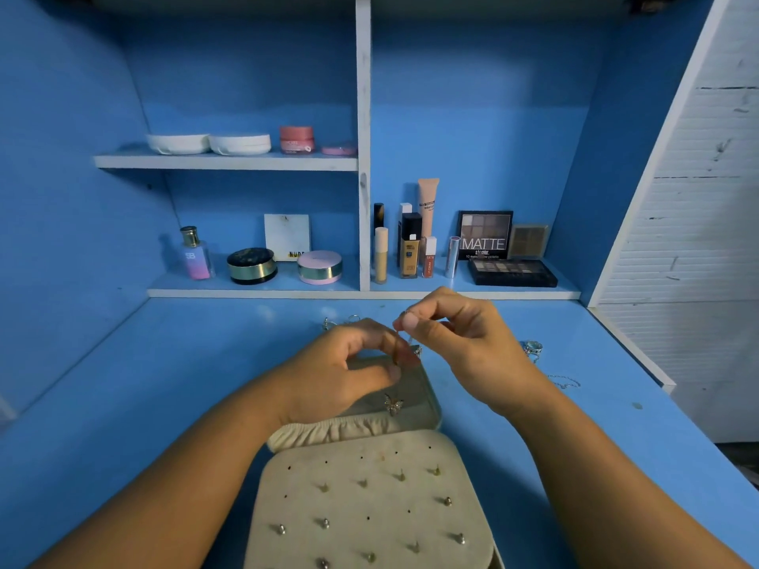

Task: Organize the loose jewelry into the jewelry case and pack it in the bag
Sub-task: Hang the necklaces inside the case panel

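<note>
your right hand (pixel 464 342) pinches a thin silvery jewelry piece (pixel 410 340) between thumb and forefinger. your left hand (pixel 341 363), fingers curled, seems to pinch its lower end over the open beige fabric jewelry case (pixel 427 416). small metal studs (pixel 324 523) are already seated at 6 o'clock. silver rings (pixel 532 349) at 2 o'clock are still loose, and no bag is visible.

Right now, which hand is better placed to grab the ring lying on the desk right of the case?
Right. The right hand is nearer the ring; the left hand would have to cross the jewelry case. But the right hand pinches a small jewelry piece, likely needing placing first.
</note>
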